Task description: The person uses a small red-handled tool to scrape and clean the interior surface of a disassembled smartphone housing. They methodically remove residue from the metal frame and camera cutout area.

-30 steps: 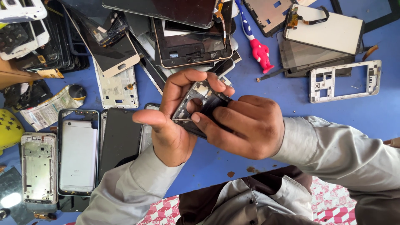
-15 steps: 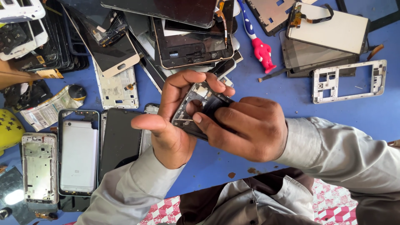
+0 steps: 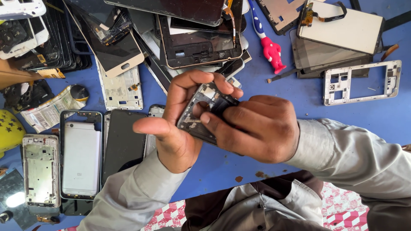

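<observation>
Phone repair workshop, blue worktable (image 3: 342, 115) strewn with cracked screens (image 3: 117, 45), bare phone frames (image 3: 361, 82), red-handled screwdriver (image 3: 267, 40)

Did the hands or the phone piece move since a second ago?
Hardly. The left hand and right hand keep gripping the dark phone frame, and the right thumb stays pressed on its inner side. Nothing was picked up or let go. The phone parts on the blue table, like the white frame, stayed put.
</observation>
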